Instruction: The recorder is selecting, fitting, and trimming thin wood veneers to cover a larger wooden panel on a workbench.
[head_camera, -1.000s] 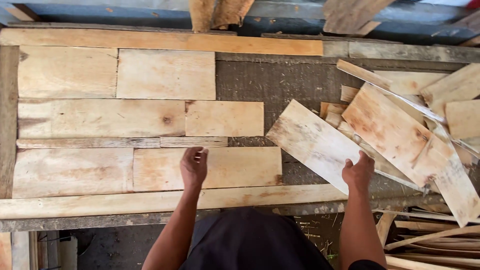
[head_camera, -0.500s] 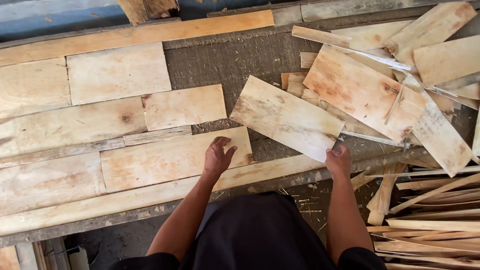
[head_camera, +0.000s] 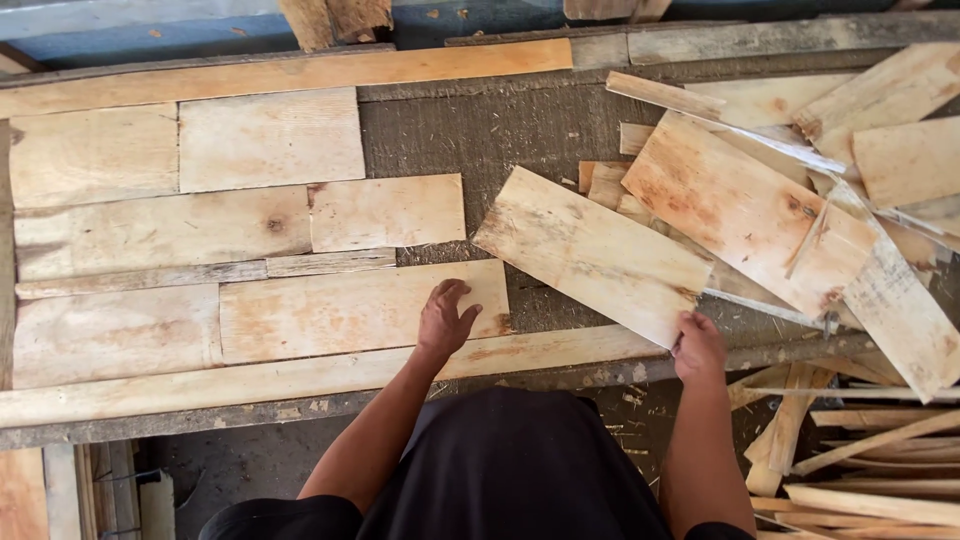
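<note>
The view has swung back level since half a second ago, and the loose board (head_camera: 592, 254) sits a touch farther right. The right hand (head_camera: 697, 346) grips its near right corner, fingers clamped on the edge. The left hand (head_camera: 444, 320) lies flat, fingers spread, on the near laid board (head_camera: 340, 312), left of the loose board.

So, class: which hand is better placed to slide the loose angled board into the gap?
Probably the right hand: it already grips the angled board at its corner. The left hand rests flat on a laid board.
</note>
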